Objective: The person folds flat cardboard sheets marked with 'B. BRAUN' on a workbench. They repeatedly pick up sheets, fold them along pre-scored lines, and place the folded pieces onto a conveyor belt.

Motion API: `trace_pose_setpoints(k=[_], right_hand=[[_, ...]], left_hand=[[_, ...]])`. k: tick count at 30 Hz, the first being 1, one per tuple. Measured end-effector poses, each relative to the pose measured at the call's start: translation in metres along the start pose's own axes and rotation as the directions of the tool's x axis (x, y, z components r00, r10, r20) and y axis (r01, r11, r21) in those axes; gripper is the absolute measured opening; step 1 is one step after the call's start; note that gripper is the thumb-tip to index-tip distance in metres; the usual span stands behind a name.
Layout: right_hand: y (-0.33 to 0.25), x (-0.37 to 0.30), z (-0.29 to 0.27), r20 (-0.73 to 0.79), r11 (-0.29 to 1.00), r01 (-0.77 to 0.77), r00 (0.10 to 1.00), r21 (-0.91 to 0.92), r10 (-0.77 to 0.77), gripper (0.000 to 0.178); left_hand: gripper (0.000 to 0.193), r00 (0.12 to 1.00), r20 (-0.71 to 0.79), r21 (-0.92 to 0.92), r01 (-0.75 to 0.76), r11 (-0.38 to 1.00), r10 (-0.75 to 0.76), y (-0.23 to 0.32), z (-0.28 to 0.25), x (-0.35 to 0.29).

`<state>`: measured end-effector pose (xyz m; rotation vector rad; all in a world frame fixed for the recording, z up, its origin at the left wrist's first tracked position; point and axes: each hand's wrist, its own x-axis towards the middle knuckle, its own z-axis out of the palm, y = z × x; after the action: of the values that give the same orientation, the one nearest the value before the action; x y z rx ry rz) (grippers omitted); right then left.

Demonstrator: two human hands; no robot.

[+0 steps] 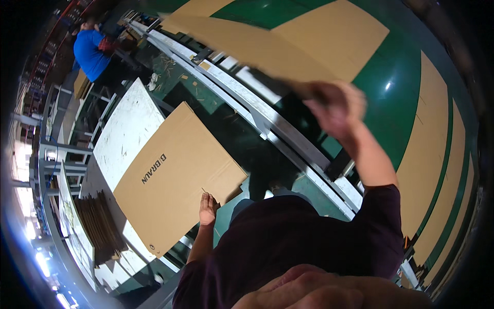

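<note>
My left hand [207, 209] lies flat, fingers stretched out, on the lower right part of a flat brown cardboard sheet [170, 175] with dark printing. That sheet rests on a white-topped table [128, 121]. My right hand [337, 105] is raised over the conveyor side, smeared by motion. Its fingers close round the near end of another cardboard sheet [247, 49], also blurred, which stretches away to the upper left. The exact grip of the fingertips is hard to make out.
A metal rail [247, 103] runs diagonally beside me. Beyond it a green surface [388, 77] carries several cardboard sheets [432, 134]. Bundled cardboard [100, 224] stands on the left. A person in a blue top [92, 54] works at the far left. Scraps [167, 67] litter the floor.
</note>
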<state>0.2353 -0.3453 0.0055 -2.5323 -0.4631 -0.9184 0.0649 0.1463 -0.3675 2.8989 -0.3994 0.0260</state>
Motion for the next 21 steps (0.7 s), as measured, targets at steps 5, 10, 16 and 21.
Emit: trace_pose_setpoints(k=[5, 10, 16, 21], right_hand=[[0.057, 0.082, -0.077, -0.663, 0.937, -0.251, 0.662, 0.244, 0.350, 0.025], [0.213, 0.001, 0.108, -0.397, 0.788, -0.432, 0.693, 0.438, 0.601, 0.050], [0.232, -0.143, 0.381, 0.506, -0.342, -0.764, -0.024, 0.546, 0.862, 0.059], [0.197, -0.043, 0.386, 0.886, -0.590, -0.662, 0.370, 0.462, 0.278, 0.009]], left_hand=[[0.058, 0.998, 0.036, 0.015, 0.055, 0.998, -0.055, 0.021, -0.011, 0.010], [0.061, 0.999, -0.017, 0.029, 0.033, 0.999, -0.032, 0.015, -0.007, 0.008], [0.052, 0.999, -0.038, -0.085, 0.011, 0.996, -0.014, 0.022, -0.017, 0.013], [0.044, 0.990, -0.139, -0.045, 0.015, 0.999, -0.021, 0.020, -0.012, 0.006]])
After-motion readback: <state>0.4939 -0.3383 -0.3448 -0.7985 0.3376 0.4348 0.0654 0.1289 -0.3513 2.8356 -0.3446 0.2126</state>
